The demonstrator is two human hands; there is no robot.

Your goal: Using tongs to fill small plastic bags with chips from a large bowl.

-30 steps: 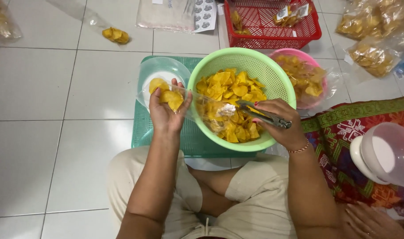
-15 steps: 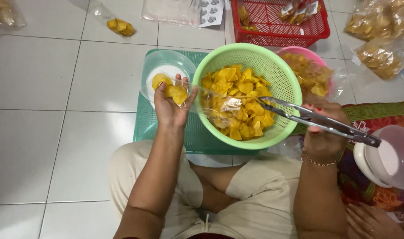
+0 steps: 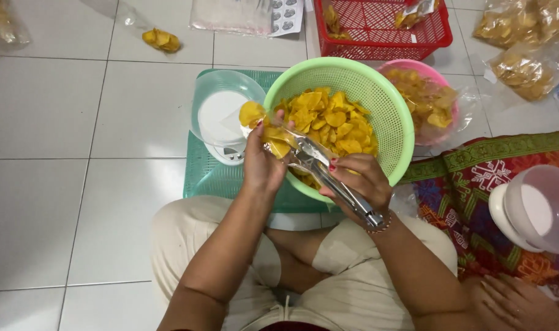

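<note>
1. Since half a second ago, my right hand (image 3: 360, 184) has swung the tongs (image 3: 328, 175) back from beside the green colander (image 3: 389, 104) to the bag's mouth.
2. My left hand (image 3: 262, 160) has closed its grip on the clear bag (image 3: 273, 132) of yellow chips, at the colander's near-left rim.
3. My right grip squeezes the tongs, tips inside the bag.
4. Left of the colander sits a white scale (image 3: 221, 122) on a teal tray (image 3: 209, 178).

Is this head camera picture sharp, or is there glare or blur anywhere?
Head view: mostly sharp under even, soft light; glare whitens the clear bag between left hand and right hand; metal tongs gleam; the floor tiles lines bow slightly.
</note>
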